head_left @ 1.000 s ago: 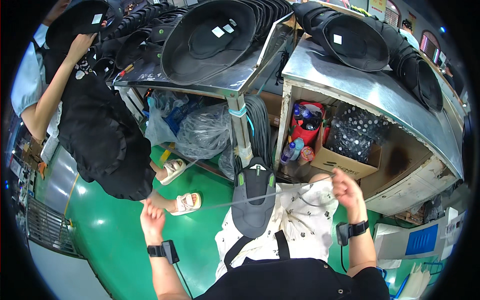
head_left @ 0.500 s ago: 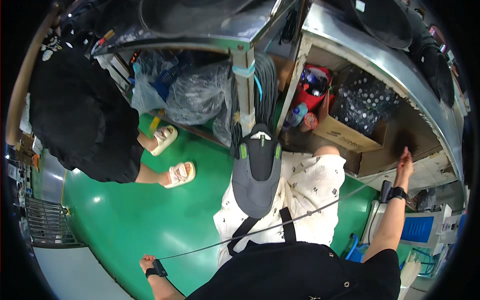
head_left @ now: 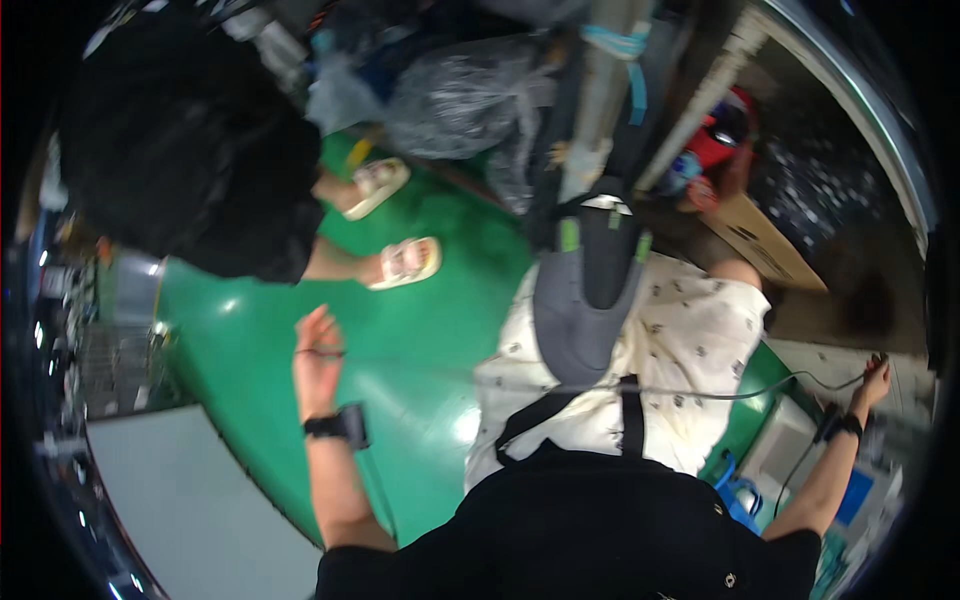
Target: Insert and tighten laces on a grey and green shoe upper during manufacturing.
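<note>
A thin dark grey cord (head_left: pixel 700 395) crosses in front of my white patterned trousers, between my two hands. At the right, my right hand (head_left: pixel 876 382) has closed fingers around one end of it, and the cord bends in a slack wave near there. My left hand (head_left: pixel 318 350) is raised over the green floor, palm partly showing, with the cord lying across its half-curled fingers. Blur makes the cord's middle stretch near the left hand faint. Each wrist wears a black band with a small box, the left box (head_left: pixel 352 425) showing clearly.
A grey-black piece with green tabs (head_left: pixel 588 310) is over my lap. Ahead stand a metal post (head_left: pixel 600 100), plastic bags (head_left: pixel 460 95) and a shelf holding a cardboard box (head_left: pixel 765 240). Another person in black (head_left: pixel 190 150) stands at left, beside a pale panel (head_left: pixel 190 490).
My left hand has moved up and forward, and the right hand outward and slightly down. The cord, taut and slanting before, now hangs slack near the right hand. The view has shifted.
</note>
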The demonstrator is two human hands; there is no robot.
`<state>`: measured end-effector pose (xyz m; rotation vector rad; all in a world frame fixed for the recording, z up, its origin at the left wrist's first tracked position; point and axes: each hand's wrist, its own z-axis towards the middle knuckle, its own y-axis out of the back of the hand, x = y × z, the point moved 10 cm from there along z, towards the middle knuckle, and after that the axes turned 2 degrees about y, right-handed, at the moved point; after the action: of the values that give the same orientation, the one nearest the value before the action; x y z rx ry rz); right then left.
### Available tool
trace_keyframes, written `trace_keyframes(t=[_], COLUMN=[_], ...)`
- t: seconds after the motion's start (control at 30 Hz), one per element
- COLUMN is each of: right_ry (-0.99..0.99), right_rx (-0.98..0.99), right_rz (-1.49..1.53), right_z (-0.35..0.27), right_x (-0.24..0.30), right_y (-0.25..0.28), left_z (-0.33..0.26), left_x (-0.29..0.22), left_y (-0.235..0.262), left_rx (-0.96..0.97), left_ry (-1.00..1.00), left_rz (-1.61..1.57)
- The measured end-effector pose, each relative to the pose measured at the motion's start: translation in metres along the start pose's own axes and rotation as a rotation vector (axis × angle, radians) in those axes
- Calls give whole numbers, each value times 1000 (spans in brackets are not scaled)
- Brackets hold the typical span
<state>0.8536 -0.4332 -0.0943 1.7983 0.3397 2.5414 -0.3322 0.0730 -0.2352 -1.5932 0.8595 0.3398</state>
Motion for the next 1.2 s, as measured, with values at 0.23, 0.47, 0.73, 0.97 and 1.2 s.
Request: trace_keyframes(t=[0.23,0.47,0.73,0.97,1.2], right_ry=[613,458,-16,778,-270], right_rx=[629,1789,2258,1619,964], right_rz=[-499,557,441,424,473], right_z=[-285,-664,-771,-700,-450], right_x=[160,332,305,344,244], right_y=[-381,-520,-506,-496,-471], left_z=[17,14,7,21,31], left_x=[35,78,61,77,133], left_y=[-168,-232,-88,-79,-212], left_rx=[-108,49,-265,-596,-167], left_ry=[3,240,168,82,8], left_rz=[425,-246,-280,727,1236])
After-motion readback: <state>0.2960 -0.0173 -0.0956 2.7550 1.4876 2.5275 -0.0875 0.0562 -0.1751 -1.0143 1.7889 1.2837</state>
